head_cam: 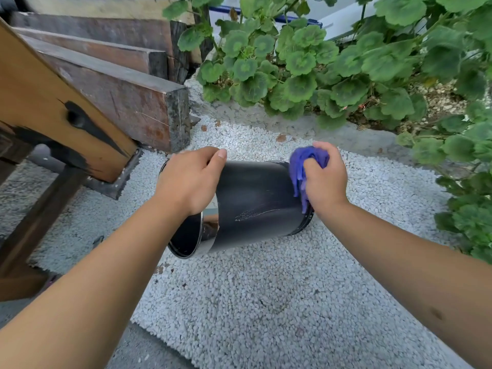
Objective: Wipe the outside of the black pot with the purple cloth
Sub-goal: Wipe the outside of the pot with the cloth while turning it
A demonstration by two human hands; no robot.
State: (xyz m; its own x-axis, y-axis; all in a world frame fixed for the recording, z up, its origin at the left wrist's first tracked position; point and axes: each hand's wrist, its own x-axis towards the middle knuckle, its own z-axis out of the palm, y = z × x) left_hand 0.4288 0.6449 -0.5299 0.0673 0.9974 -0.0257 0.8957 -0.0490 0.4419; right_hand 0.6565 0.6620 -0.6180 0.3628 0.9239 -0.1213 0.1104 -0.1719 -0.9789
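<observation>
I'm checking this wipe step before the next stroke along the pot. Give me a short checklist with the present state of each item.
1. Left hand grips the black pot near its open rim: ok.
2. Right hand holds the purple cloth bunched in its fingers: ok.
3. Cloth touches the pot's outer wall at the base end: ok.
4. Pot tipped on its side so the wall faces up, above the white gravel: ok.
5. Pale scuff marks mid-wall wiped away: not ok, they show.
6. Underside of the pot clean: cannot tell, hidden.
</observation>
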